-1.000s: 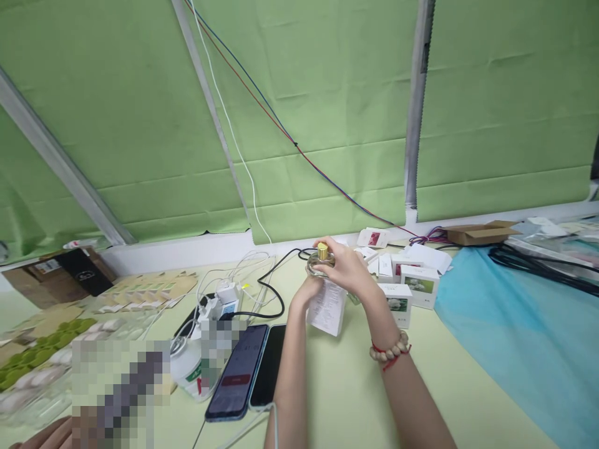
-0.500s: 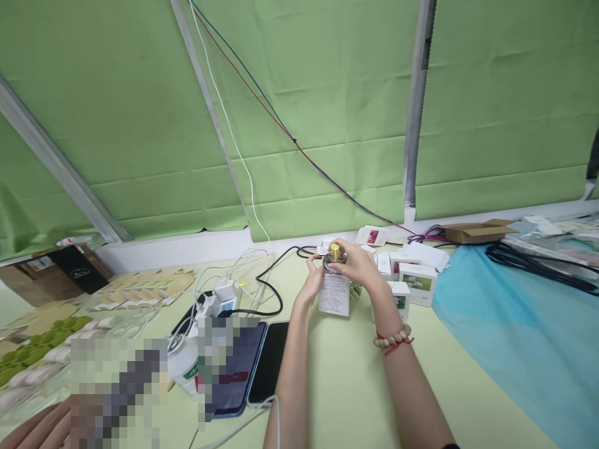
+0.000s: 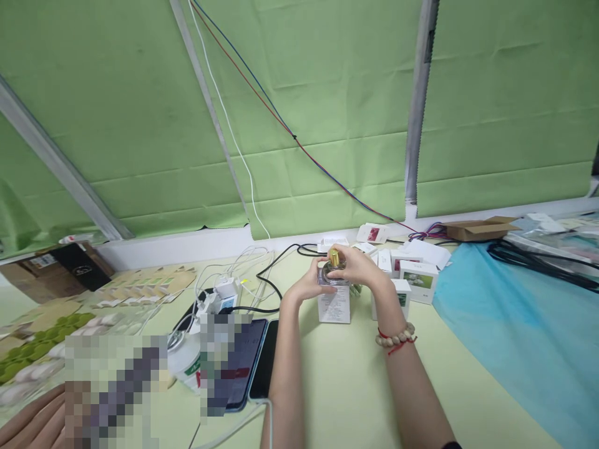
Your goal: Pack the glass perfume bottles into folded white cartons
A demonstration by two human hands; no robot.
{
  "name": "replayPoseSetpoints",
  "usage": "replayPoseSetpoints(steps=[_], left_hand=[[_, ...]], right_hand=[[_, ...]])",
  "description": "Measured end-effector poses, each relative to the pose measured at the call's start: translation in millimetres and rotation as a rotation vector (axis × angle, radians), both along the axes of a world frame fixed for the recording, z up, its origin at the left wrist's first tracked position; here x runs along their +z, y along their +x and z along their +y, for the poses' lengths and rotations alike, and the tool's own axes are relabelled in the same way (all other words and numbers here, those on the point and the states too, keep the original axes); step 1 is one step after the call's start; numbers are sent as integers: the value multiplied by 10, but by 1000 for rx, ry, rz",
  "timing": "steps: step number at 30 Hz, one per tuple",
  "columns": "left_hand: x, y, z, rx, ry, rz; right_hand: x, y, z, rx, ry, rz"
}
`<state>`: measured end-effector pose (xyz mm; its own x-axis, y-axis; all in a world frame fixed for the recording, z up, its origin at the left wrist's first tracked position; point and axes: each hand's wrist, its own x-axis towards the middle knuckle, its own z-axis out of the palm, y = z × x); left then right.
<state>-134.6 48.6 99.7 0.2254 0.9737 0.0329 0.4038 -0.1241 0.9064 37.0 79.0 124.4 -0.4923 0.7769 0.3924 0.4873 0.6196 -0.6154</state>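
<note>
A clear glass perfume bottle (image 3: 322, 274) with a gold cap (image 3: 334, 257) sits at the top of a small white box (image 3: 334, 307) printed with fine text. My right hand (image 3: 358, 265) is closed around the bottle near its neck, fingers beside the cap. From the left, my left hand (image 3: 306, 284) grips the box's upper part, its thumb across the front near the top edge. How deep the bottle sits in the box is hidden by my fingers. A beaded bracelet (image 3: 395, 338) with red cord circles my right wrist.
White picture boxes (image 3: 418, 280) stand right of my hands, by a blue sheet (image 3: 491, 324). To the left are a power strip with plugs and cables (image 3: 218, 299), a white container (image 3: 185, 362) and two phones (image 3: 264, 362). Another person's hand (image 3: 37, 418) is at lower left.
My left thumb has come across the front of the box near its top. The box shows slightly lower and nearer, and more of the glass bottle is visible. My right hand keeps its hold.
</note>
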Motion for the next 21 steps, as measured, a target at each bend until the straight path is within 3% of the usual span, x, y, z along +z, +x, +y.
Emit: replayPoseSetpoints(steps=[10,21], left_hand=[[44,-57,11,-6,67,109],[65,-155,10,40,91,135]], right_hand=[[42,-84,-52,24,48,10],[-92,-145,89,109,-3,173]])
